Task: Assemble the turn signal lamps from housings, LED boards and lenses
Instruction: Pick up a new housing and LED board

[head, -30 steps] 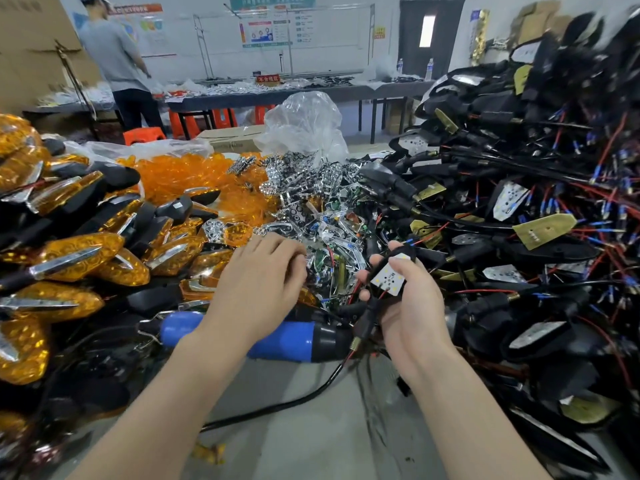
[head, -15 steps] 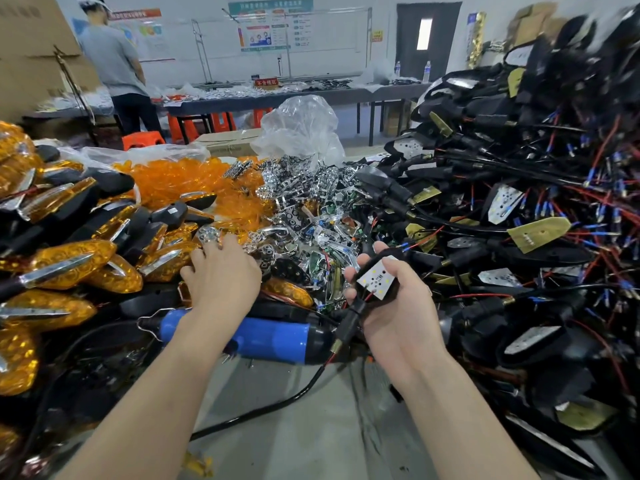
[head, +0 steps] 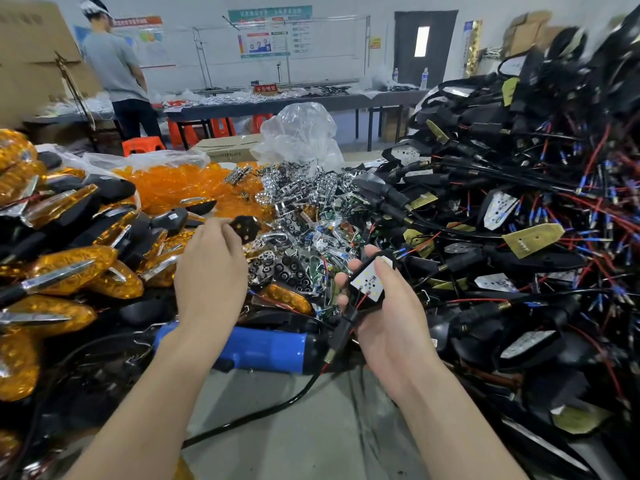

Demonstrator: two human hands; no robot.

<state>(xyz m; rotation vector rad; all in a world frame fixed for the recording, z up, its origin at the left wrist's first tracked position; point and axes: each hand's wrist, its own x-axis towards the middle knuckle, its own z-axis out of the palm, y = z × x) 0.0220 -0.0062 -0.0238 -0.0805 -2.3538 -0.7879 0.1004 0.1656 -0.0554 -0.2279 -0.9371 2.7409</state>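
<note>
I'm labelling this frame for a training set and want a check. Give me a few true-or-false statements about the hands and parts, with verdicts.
1. The right hand holds a black housing with a white LED board in it. True.
2. The left hand is empty. False: its fingers pinch a small dark part.
3. The blue tool lies on the table, in neither hand's grip. True.
4. The loose orange lenses are heaped on the right. False: they lie at the back left; wired black housings fill the right.
</note>
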